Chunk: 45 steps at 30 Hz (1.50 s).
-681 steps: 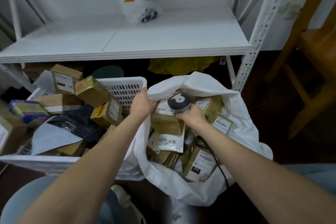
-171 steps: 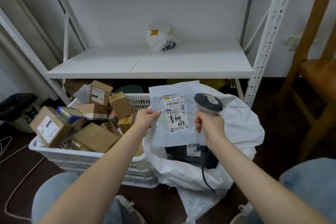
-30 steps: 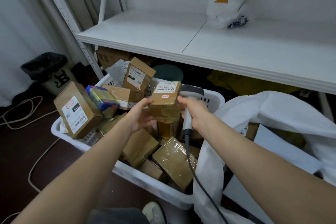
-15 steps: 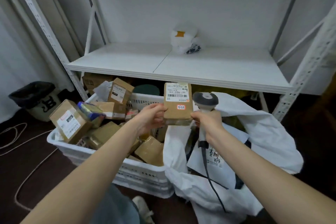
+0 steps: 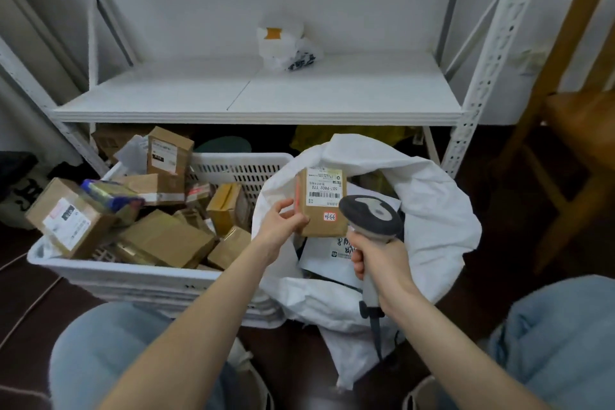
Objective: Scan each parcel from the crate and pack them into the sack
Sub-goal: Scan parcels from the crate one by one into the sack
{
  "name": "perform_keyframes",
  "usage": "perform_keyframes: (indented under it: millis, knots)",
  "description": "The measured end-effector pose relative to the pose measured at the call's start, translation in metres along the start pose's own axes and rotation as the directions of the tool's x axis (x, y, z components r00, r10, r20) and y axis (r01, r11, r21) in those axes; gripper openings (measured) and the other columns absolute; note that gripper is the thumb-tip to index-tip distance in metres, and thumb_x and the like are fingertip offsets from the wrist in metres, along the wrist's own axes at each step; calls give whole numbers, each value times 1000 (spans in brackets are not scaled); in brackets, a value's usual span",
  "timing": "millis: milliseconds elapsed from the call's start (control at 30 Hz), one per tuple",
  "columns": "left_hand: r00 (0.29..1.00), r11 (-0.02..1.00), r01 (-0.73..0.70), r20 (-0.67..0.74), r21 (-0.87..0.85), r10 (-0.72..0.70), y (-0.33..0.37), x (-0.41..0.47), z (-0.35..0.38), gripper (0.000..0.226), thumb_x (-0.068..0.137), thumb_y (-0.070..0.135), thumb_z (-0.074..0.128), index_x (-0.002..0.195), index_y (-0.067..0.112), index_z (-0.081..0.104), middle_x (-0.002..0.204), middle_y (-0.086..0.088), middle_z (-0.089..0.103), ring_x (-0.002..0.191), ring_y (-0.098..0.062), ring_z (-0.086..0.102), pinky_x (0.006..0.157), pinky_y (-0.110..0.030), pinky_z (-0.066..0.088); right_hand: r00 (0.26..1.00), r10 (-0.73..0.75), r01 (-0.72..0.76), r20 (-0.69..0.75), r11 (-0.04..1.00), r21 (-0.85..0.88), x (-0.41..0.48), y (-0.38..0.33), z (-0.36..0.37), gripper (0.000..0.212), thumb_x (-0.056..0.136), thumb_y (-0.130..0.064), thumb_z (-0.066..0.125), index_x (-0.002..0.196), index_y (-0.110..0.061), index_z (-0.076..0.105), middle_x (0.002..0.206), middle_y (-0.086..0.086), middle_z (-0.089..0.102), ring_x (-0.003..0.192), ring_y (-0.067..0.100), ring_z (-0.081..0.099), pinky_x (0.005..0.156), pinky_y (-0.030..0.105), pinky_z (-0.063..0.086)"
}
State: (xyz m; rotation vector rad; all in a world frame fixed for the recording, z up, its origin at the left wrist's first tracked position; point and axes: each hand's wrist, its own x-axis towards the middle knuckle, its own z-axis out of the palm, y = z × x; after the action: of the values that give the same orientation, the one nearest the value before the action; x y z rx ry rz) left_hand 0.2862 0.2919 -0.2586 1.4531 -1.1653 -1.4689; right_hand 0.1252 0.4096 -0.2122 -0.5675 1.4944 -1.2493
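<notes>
My left hand (image 5: 281,221) pinches a small brown cardboard parcel (image 5: 321,206) by its lower left edge, upright over the mouth of the white sack (image 5: 436,210), label facing me. My right hand (image 5: 377,258) grips the handle of a grey barcode scanner (image 5: 371,215), whose head sits just right of the parcel's lower corner. A white mailer (image 5: 327,256) lies inside the sack under the parcel. The white plastic crate (image 5: 139,280) to the left holds several brown boxes (image 5: 166,240).
A white metal shelf (image 5: 259,100) stands behind the crate and sack, with a white plastic bag (image 5: 288,45) on it. A wooden chair (image 5: 575,130) stands at the right. My knees in blue jeans (image 5: 559,343) flank the sack. A black bin (image 5: 16,186) is at far left.
The parcel moved right from above the crate to over the sack's mouth. My right hand with the scanner dropped slightly lower, beside the parcel's lower right corner.
</notes>
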Motion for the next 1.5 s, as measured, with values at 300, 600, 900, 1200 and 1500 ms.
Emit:
perform_keyframes:
  millis: [300,600,900,1200,1500]
  knots:
    - [1000,1000,-6,-22,0,6,-12,3,13,48,83,-3,64,125,11,44,108,-7,63,92,-18,61,69,-25,49,999,38,-38,35,999,-10,-10,15,-5,14,85,-13,69,80,-1,66,51,3,54,42,12,45,45,24,40]
    - [1000,1000,-9,7,12,9,-14,5,23,50,84,-4,62,129,7,43,102,-3,65,88,-17,63,73,-27,54,998,65,-65,25,998,4,-11,16,-8,11,83,-12,69,79,-2,66,53,4,54,42,12,45,47,25,41]
    - [1000,997,11,4,81,-12,-9,9,27,53,85,4,64,133,10,44,106,-5,65,87,-17,64,75,-29,54,998,59,-59,5,997,39,-1,13,-12,14,84,-13,68,74,-5,64,51,2,53,41,11,46,46,24,42]
    - [995,896,71,29,438,-93,20,80,105,40,85,20,62,124,13,58,103,-7,62,83,-20,60,75,-37,58,983,-5,9,-183,1000,22,90,-36,-38,18,84,-14,70,68,-6,65,55,4,57,40,12,48,44,24,41]
    - [826,-76,-450,446,890,344,-1,133,141,49,88,46,59,136,39,47,151,-4,30,136,-29,31,112,-47,29,973,47,-43,-226,999,22,164,-46,-52,17,83,-15,71,71,-6,64,50,2,56,41,12,48,47,27,41]
